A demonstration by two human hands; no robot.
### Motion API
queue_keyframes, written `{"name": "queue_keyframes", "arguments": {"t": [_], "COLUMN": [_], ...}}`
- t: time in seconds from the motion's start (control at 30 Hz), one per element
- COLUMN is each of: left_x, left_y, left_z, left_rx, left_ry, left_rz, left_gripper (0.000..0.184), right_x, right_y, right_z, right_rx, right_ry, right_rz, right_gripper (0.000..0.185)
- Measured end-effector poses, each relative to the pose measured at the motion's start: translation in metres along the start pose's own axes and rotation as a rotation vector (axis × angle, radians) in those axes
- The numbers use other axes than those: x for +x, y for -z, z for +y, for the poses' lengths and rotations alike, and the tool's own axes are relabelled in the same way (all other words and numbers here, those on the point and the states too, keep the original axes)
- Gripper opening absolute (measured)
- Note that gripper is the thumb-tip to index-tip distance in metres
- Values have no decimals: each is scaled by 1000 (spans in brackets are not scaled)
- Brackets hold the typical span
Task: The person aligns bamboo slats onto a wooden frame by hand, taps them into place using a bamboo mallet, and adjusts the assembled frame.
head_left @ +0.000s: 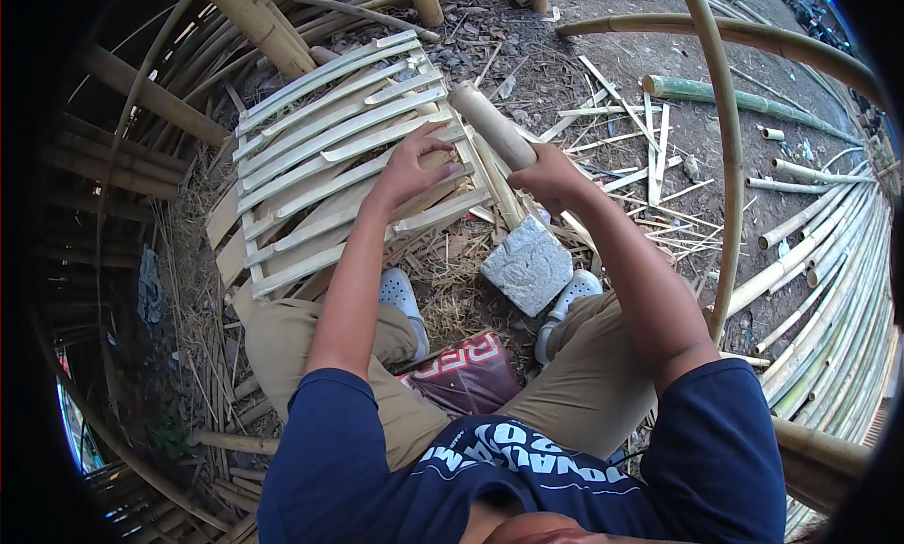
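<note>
My right hand is closed around the near end of a thick, round wooden club, which points up and to the left. My left hand is over the right side of a panel of pale bamboo slats. Its fingers and thumb are apart and curved, with nothing visible between them. The slats run crosswise over long side strips, with gaps between them. Below my right hand, a rough grey stone block rests on the ground between my feet, and a split bamboo piece lies just above it.
Loose bamboo strips lie scattered at the upper right, near a green bamboo pole. Many long poles are stacked at the right. An upright curved pole stands beside my right arm. A dark red sack lies between my legs.
</note>
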State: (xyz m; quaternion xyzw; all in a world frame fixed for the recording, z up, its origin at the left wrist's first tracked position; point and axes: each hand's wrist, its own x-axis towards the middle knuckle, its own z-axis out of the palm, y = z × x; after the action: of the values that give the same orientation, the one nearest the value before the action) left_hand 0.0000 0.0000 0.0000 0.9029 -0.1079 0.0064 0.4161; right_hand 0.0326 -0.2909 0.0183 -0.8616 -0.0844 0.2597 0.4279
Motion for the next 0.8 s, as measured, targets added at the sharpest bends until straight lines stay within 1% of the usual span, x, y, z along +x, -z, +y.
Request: {"name": "queue_keyframes", "arguments": {"t": [0.03, 0.07, 0.1, 0.13, 0.17, 0.2, 0.3, 0.33, 0.43, 0.53, 0.63, 0.73, 0.8], "left_x": [-2, -5, -14, -16, -16, -19, -18, -19, -21, -11, -2, 4, 3], "left_y": [2, 4, -6, -6, -3, -4, -7, -9, -14, -9, -12, -11, -9], "left_z": [2, 5, 12, 12, 11, 9, 3, 1, 6, 17, 11, 2, -6], "left_rx": [34, 67, 125, 201, 283, 400, 373, 427, 422, 332, 283, 483, 473], "left_ry": [10, 21, 9, -9, -34, -130, -123, -154, -55, 90, 56, -180, -256], "left_rz": [22, 43, 27, 15, 8, 68, 29, 55, 113, 47, 66, 93, 90], "left_gripper": [39, 36, 36, 37, 37, 39, 40, 37, 33, 31, 32, 32, 32], "right_x": [2, 4, -8, -4, 2, 1, -5, -6, -4, 2, 5, 0, -3], "right_y": [-11, -19, -20, -27, -31, -34, -33, -31, -30, -33, -34, -32, -32], "right_z": [-3, -7, -2, 0, -2, -7, -13, -14, -9, -1, -2, -6, -7], "right_rx": [125, 168, 152, 203, 253, 299, 395, 410, 438, 450, 456, 463, 446], "right_ry": [-36, -80, -96, -138, -170, -164, -165, -177, -174, -139, -110, -120, -141], "right_rz": [-14, -41, -53, -90, -121, -115, -98, -102, -124, -106, -80, -78, -87], "right_gripper": [58, 55, 55, 55, 55, 55, 55, 55, 54, 54, 55, 55, 55]}}
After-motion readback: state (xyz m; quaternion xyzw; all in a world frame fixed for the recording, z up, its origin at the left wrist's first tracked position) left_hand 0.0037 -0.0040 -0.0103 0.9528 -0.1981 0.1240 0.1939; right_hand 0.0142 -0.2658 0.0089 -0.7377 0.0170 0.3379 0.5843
